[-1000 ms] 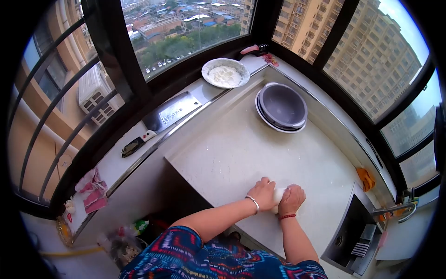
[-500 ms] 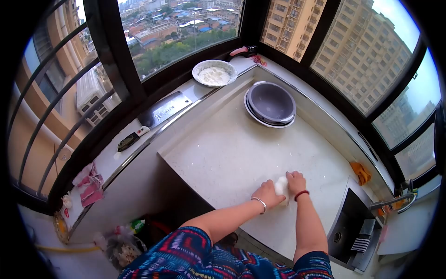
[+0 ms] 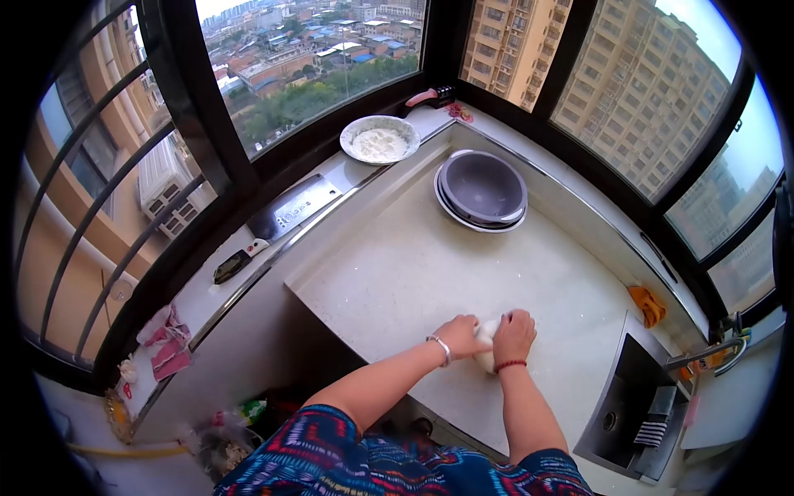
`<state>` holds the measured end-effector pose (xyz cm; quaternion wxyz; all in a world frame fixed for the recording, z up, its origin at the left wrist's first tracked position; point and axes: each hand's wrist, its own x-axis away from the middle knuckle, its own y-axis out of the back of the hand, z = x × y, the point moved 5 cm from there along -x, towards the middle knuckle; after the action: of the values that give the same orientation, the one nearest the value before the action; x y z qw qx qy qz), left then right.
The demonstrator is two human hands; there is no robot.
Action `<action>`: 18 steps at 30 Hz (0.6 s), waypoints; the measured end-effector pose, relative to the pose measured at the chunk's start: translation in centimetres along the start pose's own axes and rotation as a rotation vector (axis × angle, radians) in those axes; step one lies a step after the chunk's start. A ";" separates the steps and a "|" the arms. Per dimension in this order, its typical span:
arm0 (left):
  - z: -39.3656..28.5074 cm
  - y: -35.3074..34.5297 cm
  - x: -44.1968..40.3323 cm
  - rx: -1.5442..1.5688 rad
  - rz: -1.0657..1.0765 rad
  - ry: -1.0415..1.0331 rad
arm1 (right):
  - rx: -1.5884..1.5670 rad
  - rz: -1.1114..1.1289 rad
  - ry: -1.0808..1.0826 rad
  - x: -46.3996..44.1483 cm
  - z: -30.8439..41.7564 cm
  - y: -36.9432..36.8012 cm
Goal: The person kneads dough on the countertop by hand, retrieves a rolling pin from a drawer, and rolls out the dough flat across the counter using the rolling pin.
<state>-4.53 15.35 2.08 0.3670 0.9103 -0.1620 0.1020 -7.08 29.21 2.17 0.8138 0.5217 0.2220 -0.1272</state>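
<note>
A white lump of dough [image 3: 485, 360] lies on the pale countertop [image 3: 397, 281], partly covered by both hands. From its left side, my left hand [image 3: 460, 336] presses with curled fingers; a silver bangle circles that wrist. My right hand [image 3: 514, 337] wraps over the dough's right side and top, and a red bracelet sits at its wrist. The two hands are close together, with a strip of dough showing between them. Some fingertips are hidden behind the dough and the hands.
Nested grey bowls [image 3: 483, 188] stand at the back of the counter. A bowl of white flour [image 3: 380, 140] and a cleaver [image 3: 294, 207] rest on the window ledge. At the right are a sink [image 3: 616, 405] and an orange cloth [image 3: 648, 307]. A bin bag [image 3: 227, 450] sits lower left.
My right hand has shifted left and turned over the dough, covering more of it. My left hand has moved slightly left. The dough now sits lower between them.
</note>
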 end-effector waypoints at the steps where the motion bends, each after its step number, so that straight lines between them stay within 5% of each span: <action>1: -0.1 -0.1 -1.4 0.114 -0.030 0.059 | 0.002 0.000 0.005 -1.3 -0.7 -0.9; 6: -0.8 -1.5 -2.4 0.193 -0.126 0.216 | -0.256 0.351 -0.274 -4.2 -3.5 -3.4; 11: -1.6 -2.9 2.3 0.046 -0.187 0.030 | -0.476 0.670 -0.440 -2.5 -0.6 2.2; 12: -1.8 -3.2 3.0 0.049 -0.185 0.023 | -0.470 0.664 -0.443 -1.7 -0.8 2.4; 14: -2.0 -3.5 4.2 0.019 -0.176 0.046 | -0.127 0.396 -0.062 1.0 -0.8 3.9; 18: -1.2 -3.5 3.5 0.002 -0.159 0.029 | -0.100 0.000 0.176 6.8 1.0 4.7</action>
<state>-0.06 17.77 1.74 0.3754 0.9191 -0.0838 0.0857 1.11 30.49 2.85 0.8162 0.4896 0.2988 -0.0695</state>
